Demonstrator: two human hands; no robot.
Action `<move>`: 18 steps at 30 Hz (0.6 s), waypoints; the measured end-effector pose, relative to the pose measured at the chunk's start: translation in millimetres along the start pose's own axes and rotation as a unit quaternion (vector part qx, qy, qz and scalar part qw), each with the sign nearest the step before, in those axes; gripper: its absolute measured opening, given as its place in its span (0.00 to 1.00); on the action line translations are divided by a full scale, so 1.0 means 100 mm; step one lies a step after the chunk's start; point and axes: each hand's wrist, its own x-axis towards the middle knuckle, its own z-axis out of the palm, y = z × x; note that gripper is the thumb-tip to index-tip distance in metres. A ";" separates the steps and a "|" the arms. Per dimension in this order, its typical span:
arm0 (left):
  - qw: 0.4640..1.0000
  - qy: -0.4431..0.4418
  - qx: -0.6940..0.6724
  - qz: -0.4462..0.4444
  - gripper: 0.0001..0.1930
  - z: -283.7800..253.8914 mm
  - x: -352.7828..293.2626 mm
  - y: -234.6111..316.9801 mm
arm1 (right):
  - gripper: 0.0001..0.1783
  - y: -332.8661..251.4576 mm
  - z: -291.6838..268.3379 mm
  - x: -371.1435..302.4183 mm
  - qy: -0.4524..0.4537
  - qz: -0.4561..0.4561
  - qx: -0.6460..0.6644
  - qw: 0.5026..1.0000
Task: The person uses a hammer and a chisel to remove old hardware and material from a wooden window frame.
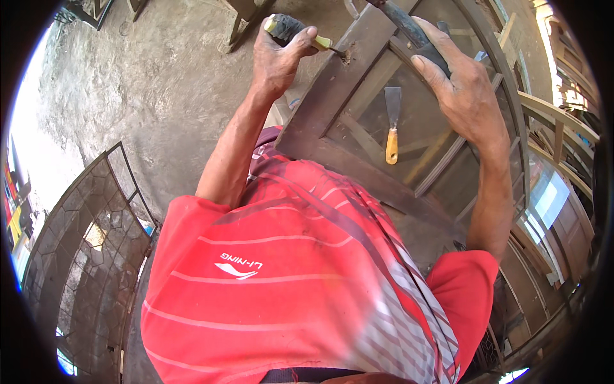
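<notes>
My left hand (279, 61) is closed round a chisel (323, 43) with a pale yellow handle wrapped in black. Its narrow blade tip meets a small rough, splintered hole (346, 57) in the brown frame of a glazed wooden door (307, 121). My right hand (457, 83) grips the dark handle of what looks like a hammer (409, 27), raised over the door; its head lies beyond the upper edge of the picture. Between my arms, a putty knife (393, 128) with a yellow handle and grey blade rests on a glass pane of the door.
Rough concrete floor (121, 83) spreads to the left. A metal-framed panel with a honeycomb pattern (89, 237) leans at the lower left. Wooden frames (559, 128) and glazed panels (550, 198) are stacked on the right. A wooden leg (236, 29) stands at the top.
</notes>
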 end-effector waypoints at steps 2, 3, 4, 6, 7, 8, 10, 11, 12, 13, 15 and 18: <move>0.999 -0.002 0.034 0.017 0.18 0.03 0.03 0.07 | 0.27 0.00 -0.03 -0.09 0.008 0.035 0.010 0.999; 0.998 -0.003 0.053 0.026 0.17 0.04 0.05 0.13 | 0.26 0.00 -0.04 -0.11 0.014 0.051 0.016 0.998; 0.997 -0.028 0.071 0.023 0.17 0.03 0.06 0.14 | 0.26 0.01 -0.03 -0.14 0.024 0.044 0.016 0.999; 0.992 -0.016 0.121 0.043 0.16 0.07 0.05 0.17 | 0.26 0.06 0.00 -0.19 0.044 0.031 0.016 0.998; 0.988 -0.011 0.146 0.052 0.16 0.12 0.04 0.19 | 0.26 0.10 0.02 -0.21 0.048 0.028 0.017 0.998; 0.986 0.000 0.154 0.062 0.16 0.17 0.01 0.22 | 0.25 0.14 0.04 -0.23 0.052 0.026 0.019 0.998; 0.975 0.013 0.202 0.087 0.18 0.27 -0.05 0.29 | 0.26 0.16 0.06 -0.26 0.054 0.025 0.017 0.998; 0.969 0.019 0.226 0.100 0.19 0.32 -0.07 0.32 | 0.26 0.14 0.05 -0.27 0.052 0.026 0.014 0.998; 0.964 0.022 0.246 0.097 0.19 0.36 -0.09 0.37 | 0.26 0.11 0.04 -0.28 0.050 0.028 0.013 0.998; 0.959 0.025 0.267 0.094 0.20 0.40 -0.11 0.42 | 0.26 0.07 0.01 -0.28 0.069 0.017 0.022 0.997; 0.955 0.022 0.282 0.091 0.21 0.44 -0.10 0.47 | 0.26 -0.05 -0.06 -0.25 0.106 -0.005 0.042 0.993; 0.957 -0.001 0.279 0.076 0.24 0.46 -0.06 0.52 | 0.28 -0.09 -0.11 -0.13 0.199 -0.052 0.073 0.976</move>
